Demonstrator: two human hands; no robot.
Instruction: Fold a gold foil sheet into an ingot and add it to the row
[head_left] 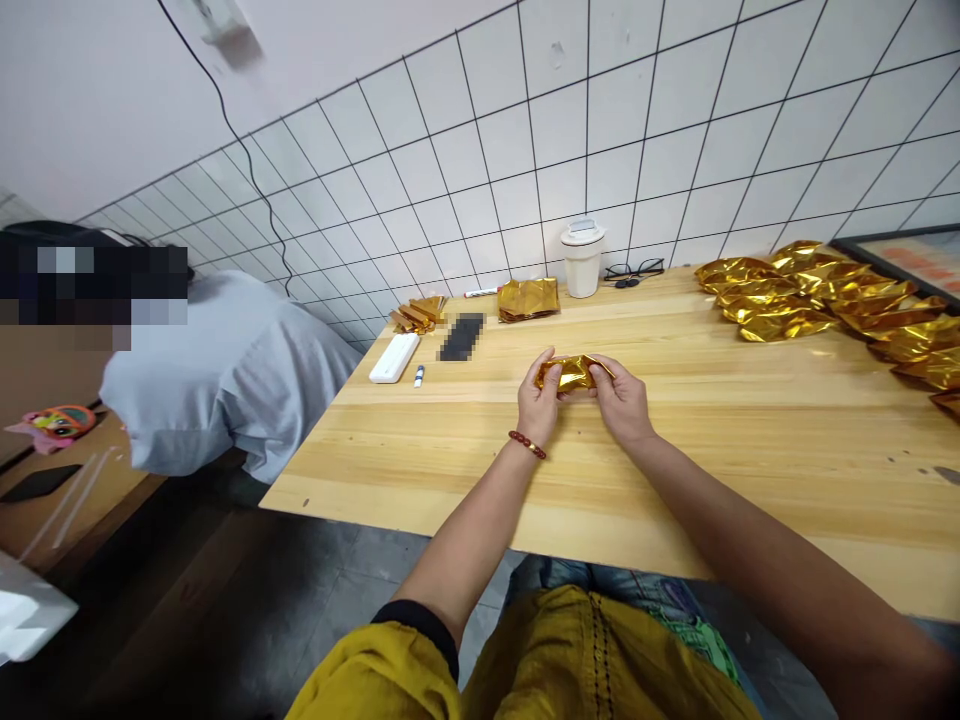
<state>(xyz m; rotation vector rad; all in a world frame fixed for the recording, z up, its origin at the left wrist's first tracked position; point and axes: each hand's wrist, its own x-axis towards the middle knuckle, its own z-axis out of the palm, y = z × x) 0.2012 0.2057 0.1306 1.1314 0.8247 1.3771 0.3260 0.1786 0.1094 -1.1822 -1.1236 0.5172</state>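
A shiny gold foil piece [574, 373], folded and crinkled, is held above the middle of the wooden table [450, 450]. My left hand [538, 393] grips its left end, thumb on the near face. On the opposite end, my right hand [621, 398] is closed in the same way. The fingers behind the foil are mostly hidden. Beyond my hands lies a stack of flat gold foil sheets [529, 299]. Several puffed gold foil pieces [780, 290] lie in rows at the right.
Along the tiled wall stand a white lidded cup [583, 262] and eyeglasses [635, 270]. Left on the table are folded gold strips [418, 314], a white power bank [394, 358], a small blue-white tube [419, 376] and a blurred dark phone-like object [461, 337]. A person in grey [225, 370] sits at the left.
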